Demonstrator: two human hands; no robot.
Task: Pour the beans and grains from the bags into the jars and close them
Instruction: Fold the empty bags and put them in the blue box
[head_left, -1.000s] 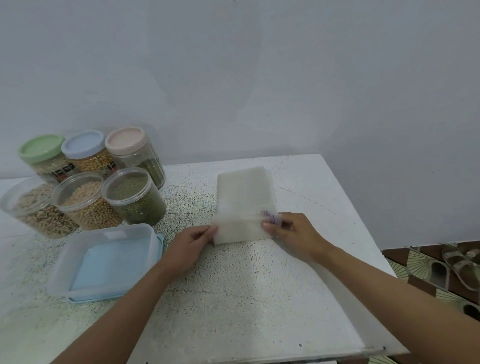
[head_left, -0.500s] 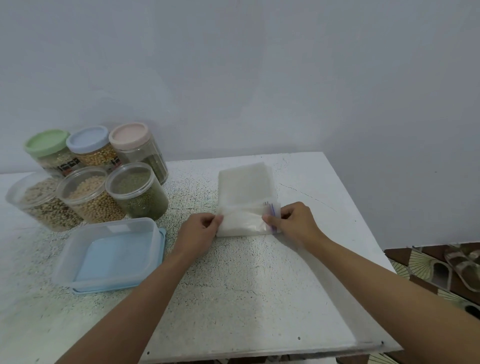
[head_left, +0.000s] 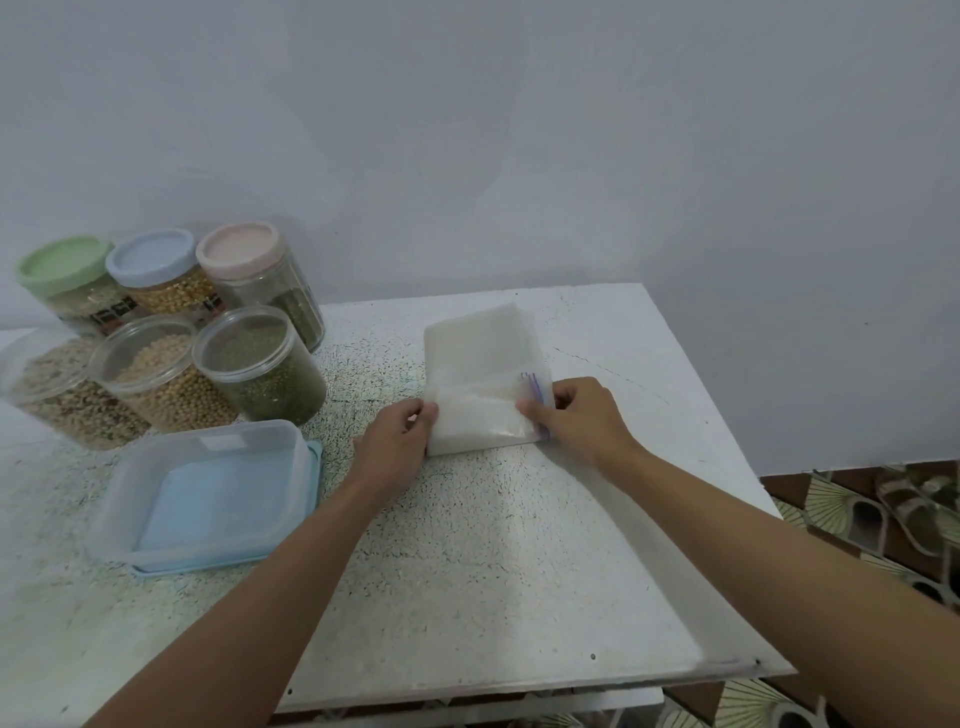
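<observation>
A stack of flat, empty clear zip bags (head_left: 480, 358) lies on the white table (head_left: 467, 545). Its near end is folded up and over. My left hand (head_left: 397, 441) pinches the fold's left corner, and my right hand (head_left: 582, 415) pinches the right corner by the purple zip strip. At the back left stand several jars of beans and grains. Three have clear lids, among them a jar of green beans (head_left: 260, 364) and one of pale beans (head_left: 161, 376). Three taller jars behind carry a green lid (head_left: 60, 265), a blue lid (head_left: 150, 257) and a pink lid (head_left: 241, 247).
A clear plastic box (head_left: 208, 493) sits upside down on its blue lid, left of my left forearm. A grey wall rises right behind the table. Sandals (head_left: 914, 499) lie on the patterned floor past the table's right edge.
Both hands have lifted the bags' near end and folded it away from me over the stack. The view has dipped slightly.
</observation>
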